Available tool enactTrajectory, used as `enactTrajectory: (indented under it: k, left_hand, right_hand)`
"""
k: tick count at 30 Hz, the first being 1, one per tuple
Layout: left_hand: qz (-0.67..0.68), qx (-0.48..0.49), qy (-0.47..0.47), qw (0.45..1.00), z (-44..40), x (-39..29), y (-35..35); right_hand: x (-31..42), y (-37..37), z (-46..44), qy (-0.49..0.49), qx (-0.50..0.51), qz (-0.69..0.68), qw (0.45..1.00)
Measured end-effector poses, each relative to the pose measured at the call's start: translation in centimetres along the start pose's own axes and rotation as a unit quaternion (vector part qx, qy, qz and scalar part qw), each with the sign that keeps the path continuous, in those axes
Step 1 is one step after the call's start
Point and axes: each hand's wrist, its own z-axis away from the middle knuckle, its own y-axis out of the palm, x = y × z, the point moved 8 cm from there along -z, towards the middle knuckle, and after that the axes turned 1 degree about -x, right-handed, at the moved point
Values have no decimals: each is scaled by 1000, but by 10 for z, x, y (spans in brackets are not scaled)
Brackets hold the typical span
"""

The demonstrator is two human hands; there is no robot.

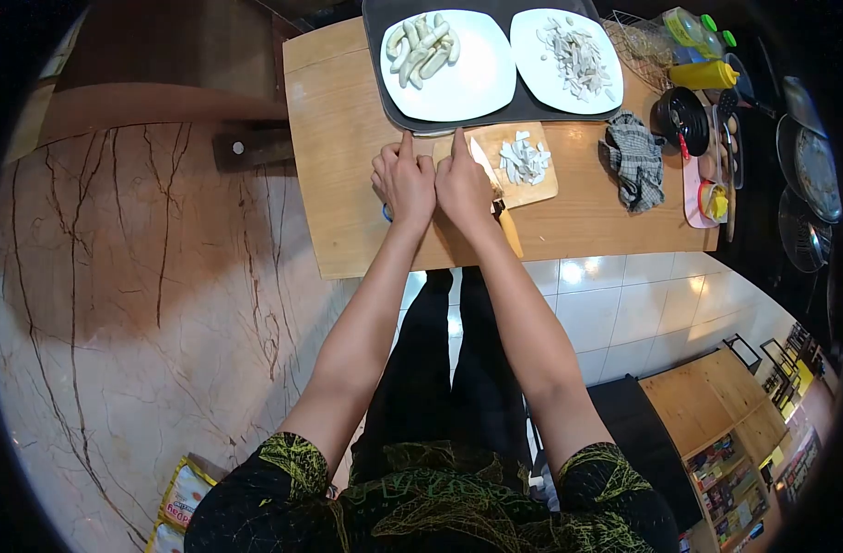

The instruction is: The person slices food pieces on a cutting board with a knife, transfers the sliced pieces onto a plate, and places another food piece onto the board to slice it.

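My left hand (406, 187) rests at the tray's near edge, index finger stretched forward and the other fingers curled. Beside it, my right hand (464, 189) points forward the same way, its remaining fingers folded in over the wooden cutting board (536, 191). Nothing shows in either hand. A knife with a yellow handle (509, 230) lies just right of my right hand, blade on the board. Thin whitish slices (525, 161) are heaped on the board. Partly hidden by my left wrist is a small blue thing (386, 213) I cannot identify.
A dark tray (410, 121) carries one white plate (477, 69) with pale peeled pieces (423, 49) and another plate (543, 92) with slices (583, 63). Rightward are a checked cloth (635, 158), black bowl (681, 115) and yellow bottle (702, 75) on the wooden table (334, 198).
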Motion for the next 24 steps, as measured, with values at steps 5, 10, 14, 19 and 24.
enactTrajectory:
  k: [5, 10, 14, 19, 24]
  left_hand:
    - [1, 14, -7, 1000, 0, 2, 0]
    - [10, 23, -13, 1000, 1, 1, 0]
    - [26, 15, -18, 999, 4, 5, 2]
    - [107, -27, -36, 993, 7, 13, -5]
    - [261, -89, -43, 960, 0, 33, -6]
  right_hand:
    - [12, -5, -5, -55, -4, 165, 985]
    - [9, -5, -8, -41, 6, 177, 983]
    - [4, -8, -8, -45, 6, 127, 991]
    - [0, -2, -5, -30, 39, 48, 998]
    - [-9, 12, -4, -125, -67, -129, 981]
